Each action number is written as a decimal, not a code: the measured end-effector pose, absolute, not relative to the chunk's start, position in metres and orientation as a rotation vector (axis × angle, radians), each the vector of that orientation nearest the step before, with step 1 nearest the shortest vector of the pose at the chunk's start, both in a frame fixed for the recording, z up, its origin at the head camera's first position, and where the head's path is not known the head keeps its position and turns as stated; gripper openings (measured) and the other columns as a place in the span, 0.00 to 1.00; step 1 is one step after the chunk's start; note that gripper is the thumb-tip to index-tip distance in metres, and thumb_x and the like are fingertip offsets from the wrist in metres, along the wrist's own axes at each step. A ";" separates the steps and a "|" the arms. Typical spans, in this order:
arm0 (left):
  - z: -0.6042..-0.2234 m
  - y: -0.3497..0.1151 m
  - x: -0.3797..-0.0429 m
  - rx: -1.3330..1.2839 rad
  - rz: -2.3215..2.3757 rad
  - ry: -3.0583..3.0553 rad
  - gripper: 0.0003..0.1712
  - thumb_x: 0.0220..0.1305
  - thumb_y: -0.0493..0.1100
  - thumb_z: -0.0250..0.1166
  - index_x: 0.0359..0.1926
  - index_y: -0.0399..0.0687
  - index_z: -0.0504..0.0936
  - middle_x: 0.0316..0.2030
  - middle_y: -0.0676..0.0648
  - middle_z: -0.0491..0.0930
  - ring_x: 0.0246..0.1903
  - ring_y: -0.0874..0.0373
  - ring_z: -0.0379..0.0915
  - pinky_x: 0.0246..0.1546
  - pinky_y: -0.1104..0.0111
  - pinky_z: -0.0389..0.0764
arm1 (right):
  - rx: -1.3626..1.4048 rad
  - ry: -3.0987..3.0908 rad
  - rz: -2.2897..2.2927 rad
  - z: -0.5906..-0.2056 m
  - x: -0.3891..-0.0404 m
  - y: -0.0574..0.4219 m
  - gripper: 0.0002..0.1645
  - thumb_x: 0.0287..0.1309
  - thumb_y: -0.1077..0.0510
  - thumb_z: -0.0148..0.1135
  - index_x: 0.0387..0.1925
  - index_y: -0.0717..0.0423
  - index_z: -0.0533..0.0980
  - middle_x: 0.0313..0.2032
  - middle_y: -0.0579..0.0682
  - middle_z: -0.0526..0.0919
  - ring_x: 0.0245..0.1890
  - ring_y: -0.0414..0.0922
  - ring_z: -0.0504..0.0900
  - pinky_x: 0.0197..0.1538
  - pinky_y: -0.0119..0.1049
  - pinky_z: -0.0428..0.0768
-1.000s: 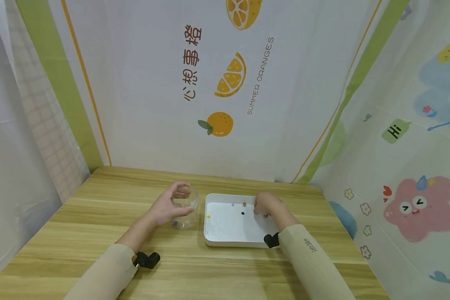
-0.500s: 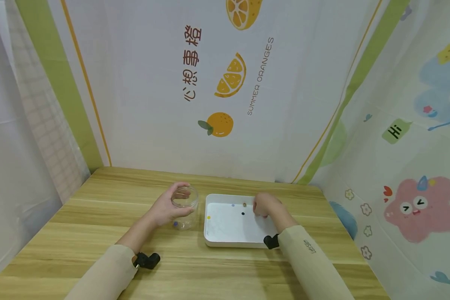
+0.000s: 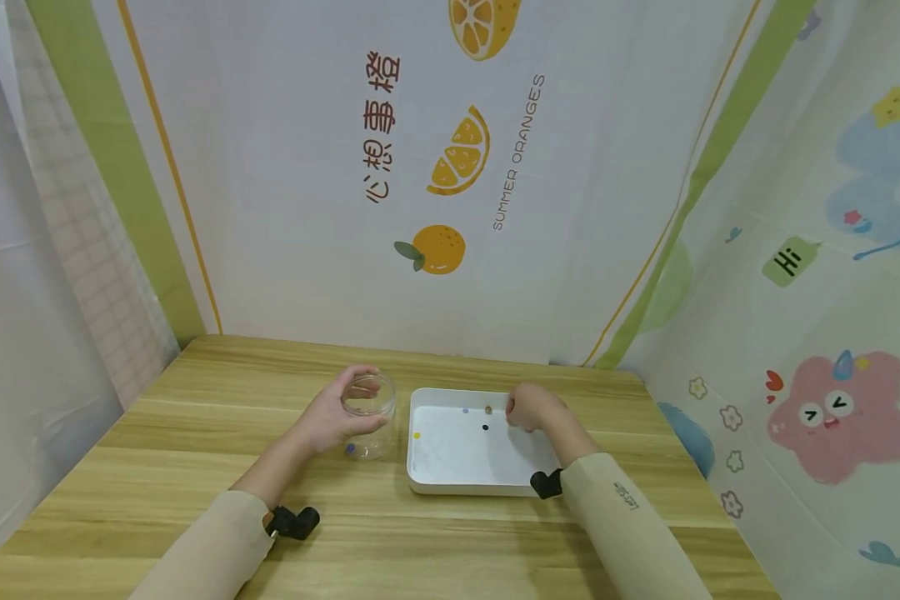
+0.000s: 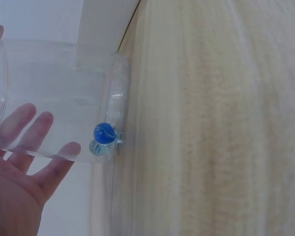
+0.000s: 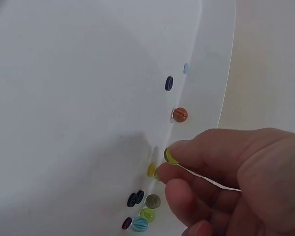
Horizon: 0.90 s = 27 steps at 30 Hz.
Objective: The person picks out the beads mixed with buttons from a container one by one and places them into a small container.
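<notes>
My left hand (image 3: 328,421) grips a clear jar (image 3: 372,429) near its open top, left of the white tray (image 3: 465,489). The jar stands upright on the table. In the left wrist view, a blue marble (image 4: 104,132) and a pale clear marble (image 4: 95,148) lie at its bottom. Over the tray's right part is my right hand (image 3: 536,410). In the right wrist view its thumb and index finger pinch a yellow-green marble (image 5: 170,156). Below those fingers, a yellow piece (image 5: 151,170) lies on the tray floor, with another greenish bit partly hidden.
Several marbles and small flat discs lie in the tray, among them an orange-brown marble (image 5: 180,115), a dark disc (image 5: 169,83), a striped blue marble (image 5: 139,224) and a yellow disc (image 3: 417,435). Printed curtains surround the wooden table (image 3: 420,550).
My right fingertips have lifted slightly from the tray floor, and the right sleeve has shifted a little. The left hand and the jar stay in place.
</notes>
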<state>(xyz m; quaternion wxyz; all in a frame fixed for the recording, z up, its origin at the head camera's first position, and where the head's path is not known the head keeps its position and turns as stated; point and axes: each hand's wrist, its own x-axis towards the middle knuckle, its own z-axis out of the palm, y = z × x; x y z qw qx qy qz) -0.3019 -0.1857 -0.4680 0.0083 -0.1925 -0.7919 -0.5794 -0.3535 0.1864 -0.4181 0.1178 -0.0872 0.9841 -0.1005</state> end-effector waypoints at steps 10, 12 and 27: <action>-0.468 -0.185 -0.301 -0.589 -1.800 -2.487 0.46 0.65 0.40 0.81 0.77 0.45 0.65 0.71 0.29 0.74 0.71 0.29 0.73 0.57 0.58 0.92 | -0.282 2.869 -0.389 -0.420 -0.355 0.188 0.02 0.72 0.60 0.69 0.40 0.53 0.85 0.33 0.47 0.84 0.27 0.42 0.79 0.32 0.35 0.76; -0.468 -0.184 -0.301 -0.586 -1.791 -2.491 0.46 0.65 0.41 0.81 0.77 0.45 0.66 0.71 0.29 0.74 0.70 0.30 0.73 0.57 0.57 0.92 | -0.285 2.865 -0.416 -0.420 -0.356 0.188 0.02 0.72 0.60 0.69 0.41 0.52 0.85 0.32 0.47 0.84 0.27 0.43 0.80 0.31 0.35 0.77; -0.467 -0.186 -0.301 -0.605 -1.782 -2.481 0.46 0.65 0.41 0.81 0.77 0.45 0.66 0.71 0.29 0.74 0.71 0.29 0.73 0.57 0.56 0.92 | -0.427 2.731 -0.807 -0.420 -0.360 0.192 0.12 0.74 0.59 0.66 0.54 0.57 0.87 0.42 0.52 0.90 0.31 0.49 0.86 0.32 0.36 0.77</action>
